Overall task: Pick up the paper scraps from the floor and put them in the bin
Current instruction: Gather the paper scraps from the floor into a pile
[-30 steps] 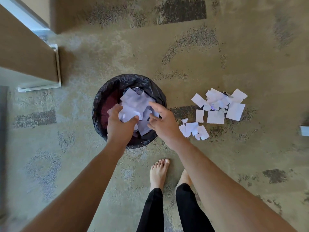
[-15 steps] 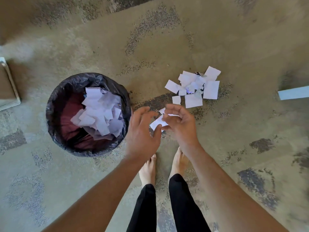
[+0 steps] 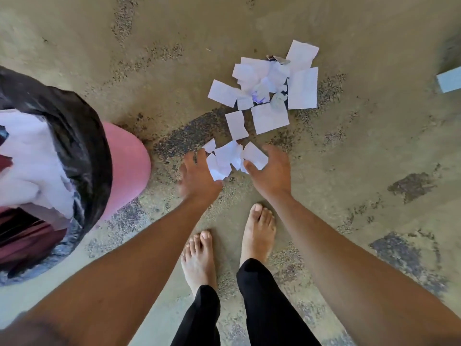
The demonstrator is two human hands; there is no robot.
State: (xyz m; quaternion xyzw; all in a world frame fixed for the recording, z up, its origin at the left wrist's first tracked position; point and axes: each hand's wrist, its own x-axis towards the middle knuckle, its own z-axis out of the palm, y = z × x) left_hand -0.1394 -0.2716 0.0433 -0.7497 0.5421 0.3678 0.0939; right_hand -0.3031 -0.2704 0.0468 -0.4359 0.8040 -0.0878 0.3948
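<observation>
White paper scraps lie on the carpet in two groups: a small cluster (image 3: 228,156) just ahead of my feet and a larger pile (image 3: 269,86) farther off. My left hand (image 3: 197,177) and my right hand (image 3: 270,171) reach down on either side of the small cluster, fingers spread, touching its edges. Neither hand has closed on a scrap. The pink bin (image 3: 129,166) with a black liner stands at the left edge, with several white scraps inside it.
My bare feet (image 3: 257,231) stand just behind the hands on the patterned carpet. A pale blue-grey object (image 3: 449,82) pokes in at the right edge. Open carpet surrounds the paper piles.
My hands left the bin, where they dropped a handful of scraps, and swung right and down to the small cluster on the floor. The view shifted, pushing the bin to the left edge.
</observation>
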